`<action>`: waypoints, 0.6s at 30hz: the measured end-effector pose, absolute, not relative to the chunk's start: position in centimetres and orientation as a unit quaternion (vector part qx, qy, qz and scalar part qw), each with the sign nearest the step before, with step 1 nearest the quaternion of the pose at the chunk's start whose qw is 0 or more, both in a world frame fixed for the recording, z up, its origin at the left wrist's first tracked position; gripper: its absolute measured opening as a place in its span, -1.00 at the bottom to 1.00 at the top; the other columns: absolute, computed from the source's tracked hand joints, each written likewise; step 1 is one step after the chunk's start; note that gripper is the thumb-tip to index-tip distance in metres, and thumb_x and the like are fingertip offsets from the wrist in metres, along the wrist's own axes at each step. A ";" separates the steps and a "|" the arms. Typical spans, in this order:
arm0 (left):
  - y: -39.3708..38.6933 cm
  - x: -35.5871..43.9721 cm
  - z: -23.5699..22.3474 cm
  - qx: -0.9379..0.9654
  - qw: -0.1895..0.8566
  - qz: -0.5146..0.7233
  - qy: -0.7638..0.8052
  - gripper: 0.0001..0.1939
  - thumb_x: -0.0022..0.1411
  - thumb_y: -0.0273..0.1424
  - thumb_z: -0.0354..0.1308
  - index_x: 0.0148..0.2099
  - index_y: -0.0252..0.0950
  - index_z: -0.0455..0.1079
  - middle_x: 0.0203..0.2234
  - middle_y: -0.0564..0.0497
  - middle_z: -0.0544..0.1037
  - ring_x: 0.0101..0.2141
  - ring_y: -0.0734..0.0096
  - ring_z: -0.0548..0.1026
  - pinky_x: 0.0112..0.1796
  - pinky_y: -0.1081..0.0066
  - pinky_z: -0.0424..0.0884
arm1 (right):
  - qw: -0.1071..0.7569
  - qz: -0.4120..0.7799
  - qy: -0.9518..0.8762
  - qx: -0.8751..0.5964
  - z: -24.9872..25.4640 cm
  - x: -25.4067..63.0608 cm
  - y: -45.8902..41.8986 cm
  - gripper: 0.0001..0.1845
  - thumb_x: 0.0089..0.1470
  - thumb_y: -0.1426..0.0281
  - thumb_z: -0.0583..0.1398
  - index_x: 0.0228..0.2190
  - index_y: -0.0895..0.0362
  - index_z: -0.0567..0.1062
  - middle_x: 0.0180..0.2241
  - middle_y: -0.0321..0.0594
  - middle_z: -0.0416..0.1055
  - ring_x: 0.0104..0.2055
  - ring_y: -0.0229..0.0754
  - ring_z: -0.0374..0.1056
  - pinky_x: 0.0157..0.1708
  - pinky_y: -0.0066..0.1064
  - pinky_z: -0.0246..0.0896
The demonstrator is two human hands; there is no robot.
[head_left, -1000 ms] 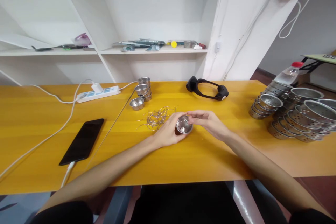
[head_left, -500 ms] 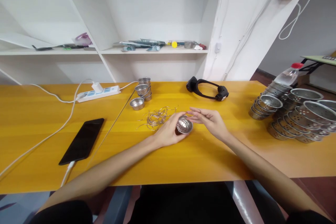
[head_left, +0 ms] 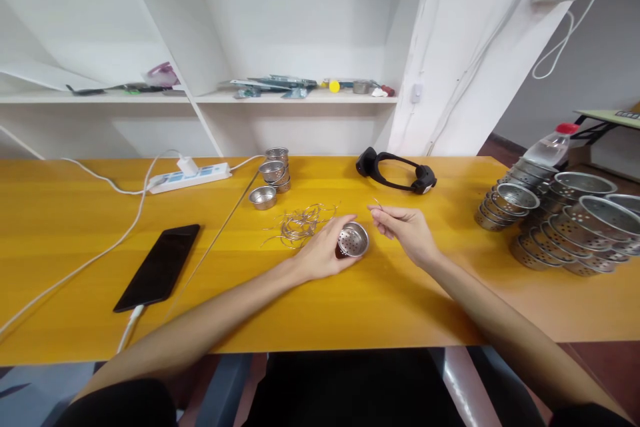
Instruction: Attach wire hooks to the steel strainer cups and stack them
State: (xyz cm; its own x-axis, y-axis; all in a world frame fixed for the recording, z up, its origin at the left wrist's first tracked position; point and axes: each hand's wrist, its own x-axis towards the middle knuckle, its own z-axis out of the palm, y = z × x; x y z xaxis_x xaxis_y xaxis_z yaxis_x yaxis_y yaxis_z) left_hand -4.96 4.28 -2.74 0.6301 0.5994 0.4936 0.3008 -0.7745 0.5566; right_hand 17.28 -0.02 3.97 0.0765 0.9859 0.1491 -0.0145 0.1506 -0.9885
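My left hand (head_left: 323, 250) is wrapped round a small perforated metal cup (head_left: 353, 240), whose open top faces up toward me. Just right of the cup, my right hand (head_left: 403, 230) pinches a thin curved metal wire (head_left: 379, 204) between thumb and fingertips, apart from the cup. A loose tangle of similar wires (head_left: 300, 223) lies on the table beyond my left hand. Farther back, a shallow metal cup (head_left: 263, 197) sits beside a short stack of perforated cups (head_left: 275, 172).
Tall nested stacks of perforated cups (head_left: 575, 227) stand at the right, with a red-capped bottle (head_left: 549, 145) behind them. A black headset-like band (head_left: 395, 173) lies at the back. On the left are a phone (head_left: 159, 268) on a white cable and a power strip (head_left: 190, 177).
My right hand has drawn back from the cup's rim and its fingers have closed in a pinch on the wire. My left hand still holds the cup.
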 end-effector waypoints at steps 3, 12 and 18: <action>4.3 -5.0 -2.7 0.878 0.213 0.341 0.260 -0.18 0.28 -0.18 0.39 0.42 -0.21 0.08 0.30 -0.28 0.41 0.29 -0.10 0.44 0.29 -0.11 0.41 | 0.570 0.427 -0.517 -0.475 3.9 17.5 0.0 -0.50 -0.04 -0.08 0.49 -0.53 0.12 0.66 -0.55 -0.29 0.30 -0.41 -0.24 0.26 -0.42 -0.38 0.18; 4.4 -5.0 -2.9 0.877 0.213 0.347 0.255 -0.16 0.28 -0.14 0.39 0.43 -0.18 0.06 0.29 -0.28 0.42 0.28 -0.11 0.44 0.27 -0.16 0.41 | 0.571 0.413 -0.550 -0.449 4.4 17.0 -0.7 -0.49 0.17 -0.08 0.35 -0.21 0.12 0.73 -0.44 -0.30 0.28 -0.42 -0.27 0.16 -0.38 -0.35 0.16; 4.4 -5.1 -2.7 0.870 0.212 0.356 0.266 -0.16 0.25 -0.20 0.43 0.42 -0.16 0.09 0.27 -0.24 0.43 0.27 -0.09 0.44 0.27 -0.14 0.40 | 0.573 0.425 -0.530 -0.458 4.3 17.1 -0.6 -0.53 0.10 -0.03 0.41 -0.17 0.10 0.72 -0.45 -0.30 0.36 -0.43 -0.27 0.20 -0.38 -0.36 0.18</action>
